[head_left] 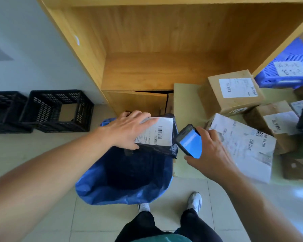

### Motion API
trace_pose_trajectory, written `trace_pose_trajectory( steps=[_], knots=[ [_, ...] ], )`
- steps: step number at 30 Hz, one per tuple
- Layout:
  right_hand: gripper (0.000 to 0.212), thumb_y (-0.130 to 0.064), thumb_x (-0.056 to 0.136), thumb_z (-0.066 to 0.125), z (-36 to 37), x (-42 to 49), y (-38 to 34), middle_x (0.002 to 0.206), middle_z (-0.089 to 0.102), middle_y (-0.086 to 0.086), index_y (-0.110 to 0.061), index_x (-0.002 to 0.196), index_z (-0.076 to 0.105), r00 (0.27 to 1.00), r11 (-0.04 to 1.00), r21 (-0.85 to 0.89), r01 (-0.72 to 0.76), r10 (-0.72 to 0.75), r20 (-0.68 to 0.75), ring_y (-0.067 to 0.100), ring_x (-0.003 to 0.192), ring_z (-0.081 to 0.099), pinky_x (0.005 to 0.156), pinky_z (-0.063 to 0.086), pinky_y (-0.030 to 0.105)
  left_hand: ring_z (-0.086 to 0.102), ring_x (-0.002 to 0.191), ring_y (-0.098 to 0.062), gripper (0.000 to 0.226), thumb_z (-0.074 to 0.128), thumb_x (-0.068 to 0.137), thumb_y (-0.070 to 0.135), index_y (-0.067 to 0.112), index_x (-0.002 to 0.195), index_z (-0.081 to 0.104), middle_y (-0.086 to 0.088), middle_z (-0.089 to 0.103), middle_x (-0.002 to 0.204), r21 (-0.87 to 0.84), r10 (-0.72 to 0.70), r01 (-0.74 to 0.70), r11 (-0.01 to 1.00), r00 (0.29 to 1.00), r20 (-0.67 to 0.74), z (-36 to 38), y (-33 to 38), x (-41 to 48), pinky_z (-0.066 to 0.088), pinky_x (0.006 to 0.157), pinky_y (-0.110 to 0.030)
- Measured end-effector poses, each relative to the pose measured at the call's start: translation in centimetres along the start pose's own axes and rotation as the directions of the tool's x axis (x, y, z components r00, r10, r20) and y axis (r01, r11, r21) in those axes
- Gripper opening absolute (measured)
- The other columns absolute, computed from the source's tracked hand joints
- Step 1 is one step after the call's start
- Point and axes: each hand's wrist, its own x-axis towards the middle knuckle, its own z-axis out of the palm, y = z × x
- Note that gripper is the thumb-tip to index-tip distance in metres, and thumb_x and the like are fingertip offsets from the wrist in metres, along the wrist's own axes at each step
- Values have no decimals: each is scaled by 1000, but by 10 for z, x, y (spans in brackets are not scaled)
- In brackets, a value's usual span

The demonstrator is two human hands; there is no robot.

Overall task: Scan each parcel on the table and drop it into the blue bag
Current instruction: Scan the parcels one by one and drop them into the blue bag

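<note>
My left hand (128, 130) grips a black plastic parcel (157, 135) with a white barcode label, held over the open mouth of the blue bag (112, 186) on the floor. My right hand (212, 151) holds a handheld scanner (189, 142) with a lit blue screen, right beside the parcel's label. On the table (185, 105) to the right lie a white flat parcel (243, 145) and two cardboard boxes (233, 91), (276, 123), each with a label.
A wooden shelf unit (156, 49) stands behind the bag. Two black crates (58, 110) sit on the floor at left. A blue crate (287, 70) with a handwritten note is at the far right. My feet (194, 201) stand on floor tiles below the bag.
</note>
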Motion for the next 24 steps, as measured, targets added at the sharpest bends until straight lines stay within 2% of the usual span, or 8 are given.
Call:
trace_pose_trajectory(
  steps=[3,5,7,12,15,19,22,24],
  knots=[
    [90,-48,69,78,42,1,-20,116,35,-13,-36,144,29,999,991,131,-33,33,2,13,105,49,82,46,32,22,145,-28,124,79,71,55,30,161,-2,-3,15,160,-79,-27,25,997,1000,-14,67,-13,-21,34,112,-50],
    [92,-45,68,81,82,5,-31,115,36,-15,-36,145,31,999,977,211,-41,41,1,5,99,43,81,38,25,23,145,-28,125,80,68,56,31,162,2,-4,19,161,-133,-53,50,990,998,-16,119,-20,-30,35,112,-49],
    [94,-43,66,83,118,8,-41,118,37,-18,-37,146,33,999,956,290,-40,36,19,5,98,46,82,37,22,27,142,-29,125,82,65,56,29,163,10,-4,25,160,-171,-66,63,983,998,-15,168,-23,-38,38,110,-50],
    [94,-47,63,81,202,37,-47,126,43,-25,-41,144,33,997,873,487,5,-41,63,-3,114,49,92,44,20,44,135,-36,128,90,56,55,21,160,23,-10,37,154,-232,-113,111,966,994,6,290,-25,-47,46,102,-54],
    [94,-46,64,83,240,58,-40,129,43,-24,-41,143,32,994,840,543,16,-74,85,-3,122,47,94,45,19,44,134,-35,128,90,57,55,23,160,22,-9,37,153,-268,-166,177,947,984,63,356,-27,-42,46,103,-55],
    [92,-59,60,78,270,77,-25,136,48,-17,-48,139,33,986,793,609,-2,-99,132,6,126,51,96,50,31,32,141,-33,124,87,66,55,29,162,13,-7,29,157,-294,-204,232,927,971,124,411,-45,-15,37,113,-58],
    [94,-68,57,76,280,90,-14,137,51,-16,-52,139,33,983,789,614,28,-132,125,10,128,52,96,51,32,7,154,-34,127,84,71,54,35,162,-2,-9,3,168,-266,-293,304,915,953,82,434,-88,36,12,122,-63],
    [95,-63,56,78,289,97,-8,139,51,-16,-52,140,33,982,788,614,42,-146,120,11,129,52,97,49,33,-6,156,-35,125,82,74,53,34,162,-4,-10,-11,170,-245,-385,387,889,921,56,439,-114,67,3,123,-62]
  ],
)
